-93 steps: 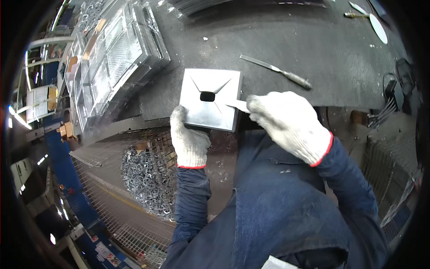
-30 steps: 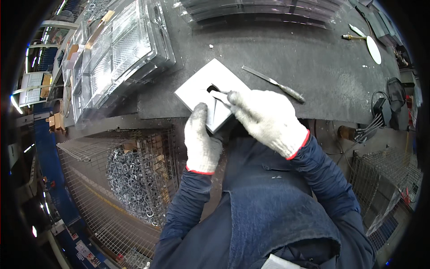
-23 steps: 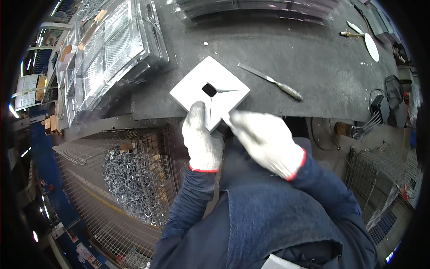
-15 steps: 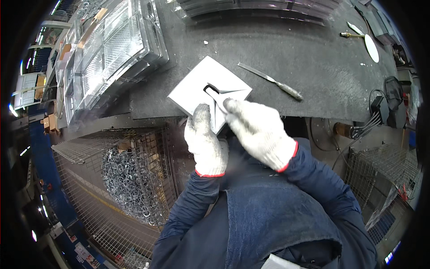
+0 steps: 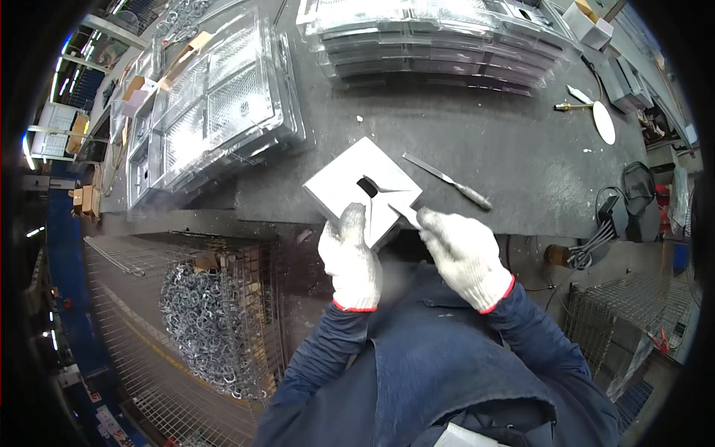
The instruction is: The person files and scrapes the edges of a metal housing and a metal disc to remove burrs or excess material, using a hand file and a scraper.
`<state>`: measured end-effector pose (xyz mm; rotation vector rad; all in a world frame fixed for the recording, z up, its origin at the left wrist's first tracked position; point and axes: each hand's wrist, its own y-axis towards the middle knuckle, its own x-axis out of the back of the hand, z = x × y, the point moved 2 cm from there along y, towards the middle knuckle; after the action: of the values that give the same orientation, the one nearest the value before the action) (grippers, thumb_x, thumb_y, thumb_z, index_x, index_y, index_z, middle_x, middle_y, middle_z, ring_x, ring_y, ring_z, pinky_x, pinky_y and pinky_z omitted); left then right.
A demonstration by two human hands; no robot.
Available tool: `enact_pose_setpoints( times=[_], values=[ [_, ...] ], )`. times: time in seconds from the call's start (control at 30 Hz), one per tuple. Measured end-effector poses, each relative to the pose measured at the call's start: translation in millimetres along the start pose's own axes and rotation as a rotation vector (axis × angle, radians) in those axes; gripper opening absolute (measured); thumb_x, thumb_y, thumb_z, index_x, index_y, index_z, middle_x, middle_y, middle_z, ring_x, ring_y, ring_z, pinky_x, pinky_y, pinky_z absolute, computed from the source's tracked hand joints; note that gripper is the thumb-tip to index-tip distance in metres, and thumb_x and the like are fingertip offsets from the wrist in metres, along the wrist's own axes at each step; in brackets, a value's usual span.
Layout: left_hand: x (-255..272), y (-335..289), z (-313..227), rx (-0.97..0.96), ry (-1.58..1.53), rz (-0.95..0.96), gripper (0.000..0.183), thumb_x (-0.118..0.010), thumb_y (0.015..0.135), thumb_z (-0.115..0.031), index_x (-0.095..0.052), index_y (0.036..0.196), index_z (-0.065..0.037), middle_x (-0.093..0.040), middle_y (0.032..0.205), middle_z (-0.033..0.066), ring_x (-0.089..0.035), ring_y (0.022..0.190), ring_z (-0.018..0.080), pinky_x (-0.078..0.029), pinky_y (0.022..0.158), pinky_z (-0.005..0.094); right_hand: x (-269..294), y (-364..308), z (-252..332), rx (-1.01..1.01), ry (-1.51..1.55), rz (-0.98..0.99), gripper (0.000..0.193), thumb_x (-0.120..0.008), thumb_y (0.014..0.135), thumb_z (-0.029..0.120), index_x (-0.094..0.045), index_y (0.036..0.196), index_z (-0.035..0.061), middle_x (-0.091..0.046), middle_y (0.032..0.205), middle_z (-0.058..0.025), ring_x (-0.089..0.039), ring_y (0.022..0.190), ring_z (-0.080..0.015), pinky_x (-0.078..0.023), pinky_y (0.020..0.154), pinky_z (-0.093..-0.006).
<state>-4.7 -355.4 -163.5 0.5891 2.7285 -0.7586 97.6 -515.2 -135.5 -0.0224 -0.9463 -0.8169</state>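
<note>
A white square box (image 5: 344, 176) with a dark slot in its top lies turned cornerwise at the bench's front edge. White folds spread from the slot toward its right and near sides. My left hand (image 5: 350, 264), in a white knit glove, grips the near corner, thumb on top. My gloved right hand (image 5: 465, 257) is closed, just right of the box. From its fingertips a thin white strip (image 5: 405, 214) reaches over the box's right side; I cannot tell its kind. A flat hand tool with a worn handle (image 5: 454, 185) lies behind the right hand.
Clear plastic trays (image 5: 231, 112) are stacked at the left, more trays (image 5: 432, 45) at the back. A white oval piece (image 5: 604, 123) lies far right. Below the bench at left, a wire basket (image 5: 246, 328) holds many metal rings; cables (image 5: 592, 242) hang at right.
My right hand has drawn away from the slot, to the right, with the white strip. The left hand still holds the box. The whole view has shifted, showing more of the back trays.
</note>
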Motion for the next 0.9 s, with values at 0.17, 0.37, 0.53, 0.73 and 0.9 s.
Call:
enact_pose_setpoints(
  times=[0.17, 0.37, 0.53, 0.73, 0.9],
  values=[
    [-19.2, -21.3, -30.1, -0.252, 0.414, 0.061, 0.040, -0.082, 0.105, -0.032, -0.072, 0.124, 0.001, -0.079, 0.112, 0.0104, -0.069, 0.096, 0.0154, -0.056, 0.090, 0.0329, 2.1, 45.8, 13.7, 0.218, 0.053, -0.044, 0.024, -0.077, 0.098, 0.013, -0.076, 0.122, 0.0089, -0.074, 0.093, -0.0124, -0.073, 0.084, -0.0353, -0.058, 0.077, -0.0457],
    [-10.8, -16.2, -13.5, -0.293, 0.254, 0.180, 0.034, -0.083, 0.102, -0.025, -0.073, 0.120, 0.001, -0.077, 0.106, 0.0076, -0.066, 0.098, 0.0141, -0.054, 0.087, 0.0321, 10.9, 11.4, 2.5, 0.193, 0.047, -0.101, 0.022, -0.080, 0.096, 0.006, -0.077, 0.117, 0.0031, -0.079, 0.098, -0.0163, -0.076, 0.084, -0.0356, -0.060, 0.077, -0.0435],
    [-8.6, -20.7, -14.5, -0.343, 0.309, 0.284, 0.031, -0.080, 0.102, -0.021, -0.072, 0.123, 0.001, -0.078, 0.112, 0.0087, -0.070, 0.101, 0.0152, -0.057, 0.091, 0.0341, 0.9, 18.1, -4.9, 0.134, 0.222, -0.229, 0.020, -0.078, 0.097, 0.001, -0.078, 0.117, -0.0002, -0.079, 0.099, -0.0172, -0.077, 0.088, -0.0345, -0.062, 0.084, -0.0396],
    [9.2, -36.1, -89.6, -0.493, 0.571, 0.577, 0.050, -0.090, 0.090, -0.018, -0.070, 0.132, 0.000, -0.079, 0.119, 0.0100, -0.074, 0.109, 0.0195, -0.061, 0.094, 0.0371, 41.9, 2.0, 15.7, 0.111, 0.259, 0.011, 0.024, -0.080, 0.093, 0.000, -0.079, 0.117, -0.0001, -0.082, 0.110, -0.0184, -0.081, 0.101, -0.0345, -0.063, 0.092, -0.0393],
    [7.4, 17.2, -195.2, -0.976, 0.719, 0.285, 0.061, -0.095, 0.086, -0.019, -0.066, 0.135, 0.001, -0.079, 0.120, 0.0129, -0.078, 0.102, 0.0233, -0.066, 0.087, 0.0375, 62.0, 3.3, -0.2, 0.060, 0.197, -0.072, 0.018, -0.077, 0.093, -0.002, -0.079, 0.110, -0.0004, -0.080, 0.098, -0.0184, -0.079, 0.086, -0.0314, -0.063, 0.086, -0.0403]
  ],
)
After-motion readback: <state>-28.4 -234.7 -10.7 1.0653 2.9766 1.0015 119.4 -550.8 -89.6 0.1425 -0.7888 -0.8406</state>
